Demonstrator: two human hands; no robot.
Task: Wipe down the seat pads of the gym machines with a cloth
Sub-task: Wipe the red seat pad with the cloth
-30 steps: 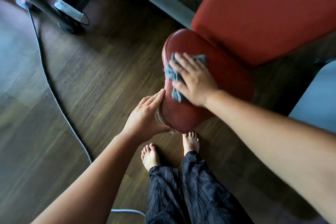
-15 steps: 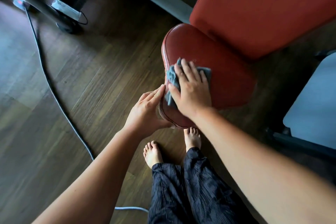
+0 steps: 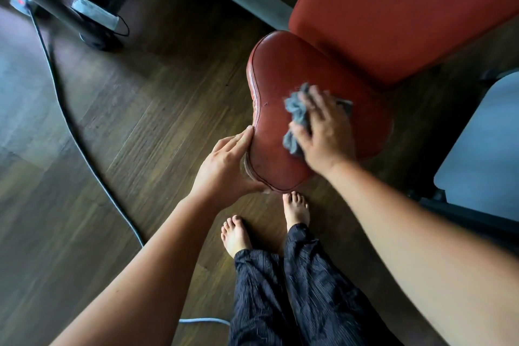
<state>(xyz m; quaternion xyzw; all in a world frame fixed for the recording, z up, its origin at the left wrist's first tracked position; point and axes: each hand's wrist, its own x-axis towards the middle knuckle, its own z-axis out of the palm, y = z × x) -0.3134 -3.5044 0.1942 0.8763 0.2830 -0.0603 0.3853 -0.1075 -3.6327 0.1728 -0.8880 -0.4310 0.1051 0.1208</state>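
Note:
A small red seat pad (image 3: 280, 84) with stitched edges sits in the middle of the view, below a larger red back pad (image 3: 393, 8). My right hand (image 3: 325, 132) presses a crumpled grey cloth (image 3: 295, 112) flat onto the pad's right half, fingers spread and blurred by motion. My left hand (image 3: 224, 166) grips the pad's near left edge, thumb along the rim and fingers tucked under it.
The floor is dark wood. A grey cable (image 3: 70, 121) snakes across it on the left towards a metal machine leg (image 3: 56, 3). A pale blue-grey pad (image 3: 483, 154) on a black frame stands at the right. My bare feet (image 3: 236, 236) are just below the seat pad.
My right hand has slid the cloth from the pad's left edge across to its right half. My left hand has kept its hold on the pad's near left edge.

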